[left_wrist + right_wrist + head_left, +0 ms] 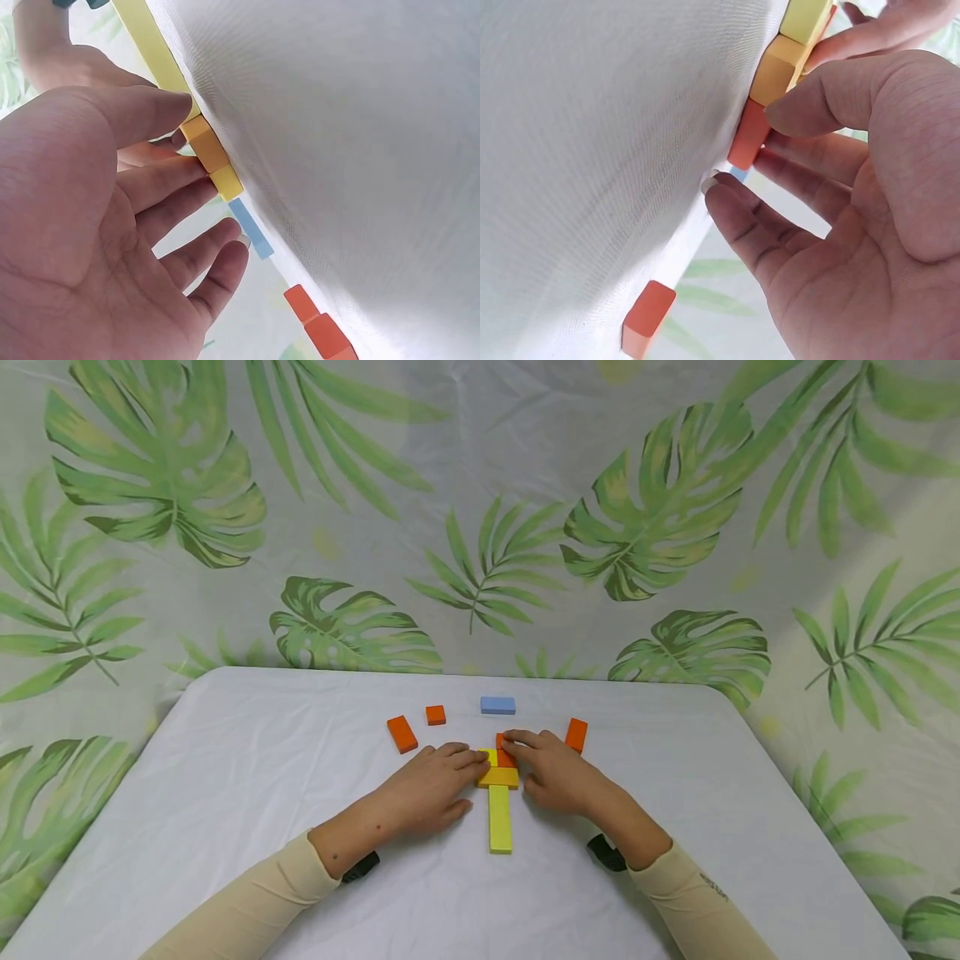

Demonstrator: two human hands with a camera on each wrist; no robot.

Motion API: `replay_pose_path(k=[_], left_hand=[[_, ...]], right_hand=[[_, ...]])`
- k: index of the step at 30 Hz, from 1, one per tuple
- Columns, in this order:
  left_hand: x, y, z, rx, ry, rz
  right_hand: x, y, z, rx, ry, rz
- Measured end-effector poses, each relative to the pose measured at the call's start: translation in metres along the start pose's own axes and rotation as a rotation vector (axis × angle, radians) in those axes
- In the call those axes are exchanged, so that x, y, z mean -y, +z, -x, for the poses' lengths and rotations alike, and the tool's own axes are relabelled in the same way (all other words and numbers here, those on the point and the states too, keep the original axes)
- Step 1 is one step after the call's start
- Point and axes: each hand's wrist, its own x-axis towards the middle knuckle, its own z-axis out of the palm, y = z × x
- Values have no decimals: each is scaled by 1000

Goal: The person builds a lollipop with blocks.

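My left hand [435, 785] lies left of a small block figure, its fingertips touching a small yellow block [485, 757]. From the other side, my right hand [558, 774] touches the orange-red block [507, 759] beside it; the index finger reaches over its far end, where more orange-red [500, 741] shows. Below these two lies a crosswise amber block [497, 778], and a long light-yellow block [499, 822] runs from it toward me. In the left wrist view the fingers [172, 184] look fairly straight. The right fingers partly cover the orange-red blocks.
Behind the figure lies a blue block [498, 705]. An orange block [402, 734] and a smaller orange one [435, 715] are at the left, and another orange block [576, 735] lies just beyond the right hand. White cloth [225, 760] covers the table; a leaf-patterned curtain [495, 468] hangs behind.
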Motion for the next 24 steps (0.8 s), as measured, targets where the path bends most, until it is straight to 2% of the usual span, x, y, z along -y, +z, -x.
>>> replay_pose_path(k=[13, 24], left_hand=[[3, 1, -1, -26, 8, 25], [4, 1, -2, -46, 1, 43]], right_hand=[[2, 1, -1, 14, 34, 9], [1, 2, -1, 10, 25, 5]])
